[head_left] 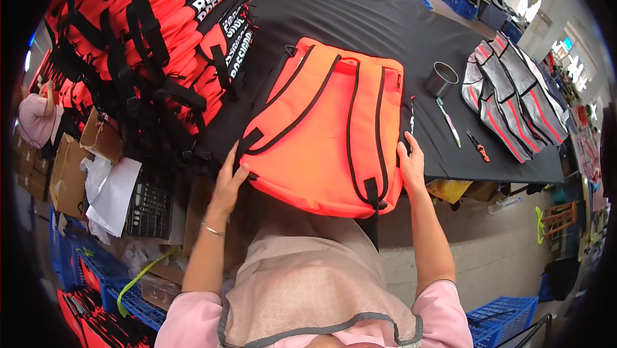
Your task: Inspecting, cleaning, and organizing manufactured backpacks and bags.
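A bright orange-red backpack point(302, 136) with black trim lies on the black-covered table point(360, 7), its shoulder straps point(367, 110) facing up. My left hand point(228, 184) grips its lower left edge, thumb on top near a strap end. At the right side edge, my right hand point(412, 160) takes hold with the thumb at the border; some of its fingers are hidden. A black strap point(369, 229) hangs from the bottom edge over the front of the table.
Stacked red and black bags point(167, 33) rise at the left. To the right are a metal cup point(442, 78), a toothbrush point(448, 122), small orange-handled snips point(479, 147) and grey bag pieces point(511, 97). Cardboard boxes point(69, 171) and a blue crate point(501, 322) stand below. A person point(38, 116) is far left.
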`<control>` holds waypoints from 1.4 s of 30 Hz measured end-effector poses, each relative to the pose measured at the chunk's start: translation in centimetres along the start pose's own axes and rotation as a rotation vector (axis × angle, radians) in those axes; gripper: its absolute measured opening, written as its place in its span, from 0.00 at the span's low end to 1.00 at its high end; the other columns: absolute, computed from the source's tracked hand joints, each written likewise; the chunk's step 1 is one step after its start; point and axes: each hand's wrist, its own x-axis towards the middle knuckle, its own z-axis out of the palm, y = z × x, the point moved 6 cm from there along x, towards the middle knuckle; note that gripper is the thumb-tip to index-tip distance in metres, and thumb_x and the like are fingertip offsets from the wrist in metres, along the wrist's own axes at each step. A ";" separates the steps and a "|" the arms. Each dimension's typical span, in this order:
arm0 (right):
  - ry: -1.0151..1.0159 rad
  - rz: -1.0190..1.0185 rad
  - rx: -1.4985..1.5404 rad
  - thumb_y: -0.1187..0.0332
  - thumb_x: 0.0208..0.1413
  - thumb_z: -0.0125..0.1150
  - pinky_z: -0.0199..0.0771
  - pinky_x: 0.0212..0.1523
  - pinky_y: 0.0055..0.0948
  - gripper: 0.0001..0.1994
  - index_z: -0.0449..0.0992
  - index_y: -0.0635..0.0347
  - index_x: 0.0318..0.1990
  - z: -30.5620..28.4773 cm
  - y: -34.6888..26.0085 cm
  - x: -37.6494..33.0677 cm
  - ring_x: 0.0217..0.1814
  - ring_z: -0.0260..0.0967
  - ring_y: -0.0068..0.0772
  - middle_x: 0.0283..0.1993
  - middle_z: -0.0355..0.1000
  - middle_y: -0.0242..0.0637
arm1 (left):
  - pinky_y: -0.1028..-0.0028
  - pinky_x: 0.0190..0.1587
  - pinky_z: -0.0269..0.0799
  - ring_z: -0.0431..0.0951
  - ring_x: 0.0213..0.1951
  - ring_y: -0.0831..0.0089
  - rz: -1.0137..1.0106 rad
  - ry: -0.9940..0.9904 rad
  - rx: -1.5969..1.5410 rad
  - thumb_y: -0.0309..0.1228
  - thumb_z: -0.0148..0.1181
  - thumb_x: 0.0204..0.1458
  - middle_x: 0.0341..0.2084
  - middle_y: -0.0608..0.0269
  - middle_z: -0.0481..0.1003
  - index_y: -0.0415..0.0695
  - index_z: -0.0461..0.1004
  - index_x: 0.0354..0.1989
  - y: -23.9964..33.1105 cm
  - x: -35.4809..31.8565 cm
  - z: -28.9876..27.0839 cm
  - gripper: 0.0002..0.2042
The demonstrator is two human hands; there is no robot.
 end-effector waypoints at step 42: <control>-1.540 -0.845 -0.212 0.52 0.57 0.58 0.48 0.73 0.51 0.31 0.65 0.57 0.65 21.2 -19.7 1.1 0.77 0.38 0.62 0.72 0.46 0.63 | 0.68 0.63 0.59 0.67 0.60 0.60 -0.195 0.204 0.216 0.39 0.36 0.69 0.58 0.47 0.68 0.28 0.62 0.61 -7.9 21.5 3.2 0.25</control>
